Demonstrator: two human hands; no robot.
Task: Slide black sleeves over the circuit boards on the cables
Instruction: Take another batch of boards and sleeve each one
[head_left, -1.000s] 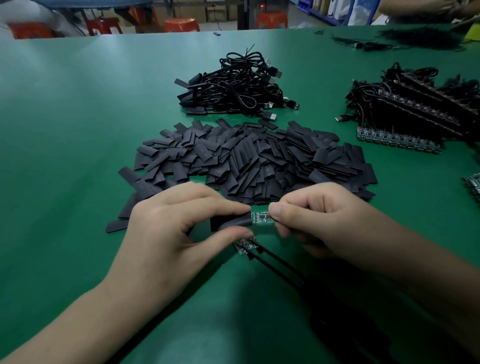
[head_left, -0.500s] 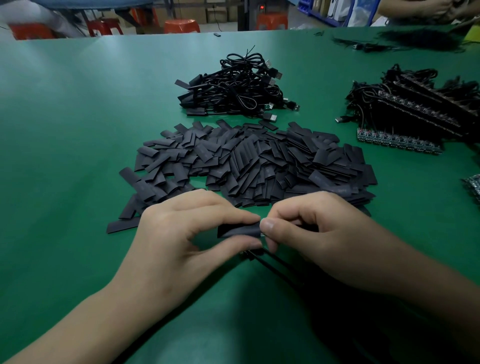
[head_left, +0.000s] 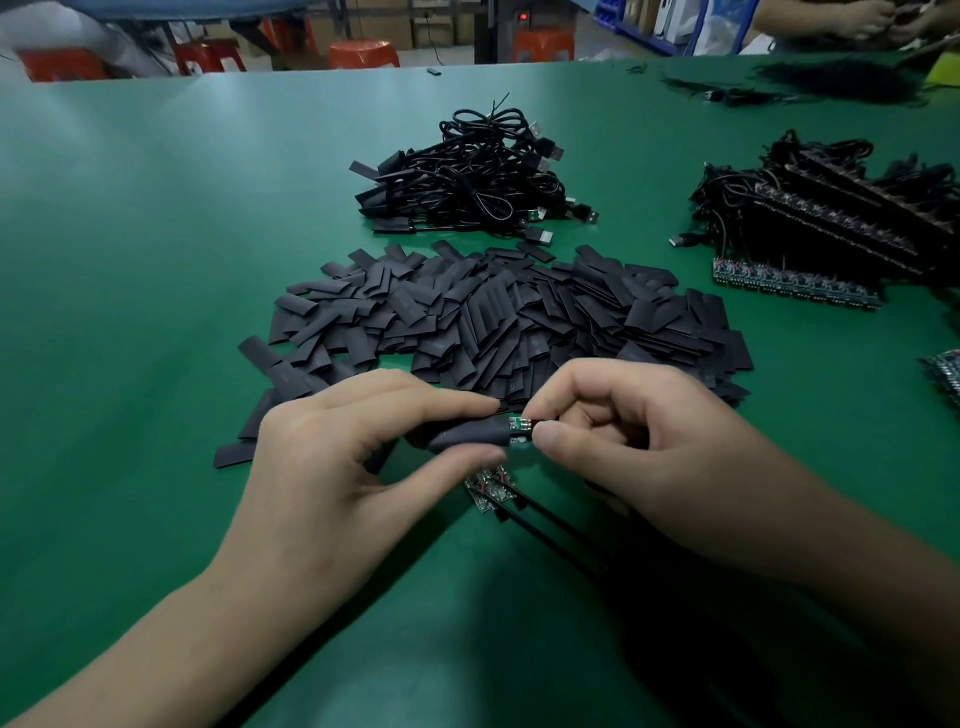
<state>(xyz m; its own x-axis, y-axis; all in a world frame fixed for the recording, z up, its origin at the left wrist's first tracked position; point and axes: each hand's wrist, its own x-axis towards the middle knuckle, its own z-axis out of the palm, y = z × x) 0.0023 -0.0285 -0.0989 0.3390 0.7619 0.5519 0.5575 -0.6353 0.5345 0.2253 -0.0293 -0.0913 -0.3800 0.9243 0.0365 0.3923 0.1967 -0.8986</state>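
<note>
Left hand (head_left: 332, 467) pinches a black sleeve (head_left: 467, 434); right hand (head_left: 639, 457) pinches the green circuit board (head_left: 519, 425) protruding from the sleeve's right end. Below the fingertips lie bare boards (head_left: 491, 491) on black cables (head_left: 556, 530). Beyond the hands: sleeve pile (head_left: 509, 322), then coiled cable heap (head_left: 478, 182).

The green table (head_left: 156, 260) in front of me carries a wide pile of black sleeves (head_left: 519, 322) at its middle. Farther off lies a tangled heap of cables (head_left: 478, 176). To the right sits a stack of wired circuit boards (head_left: 831, 228). Nearest me, a few loose boards (head_left: 491, 491) rest on the table with their black leads.
</note>
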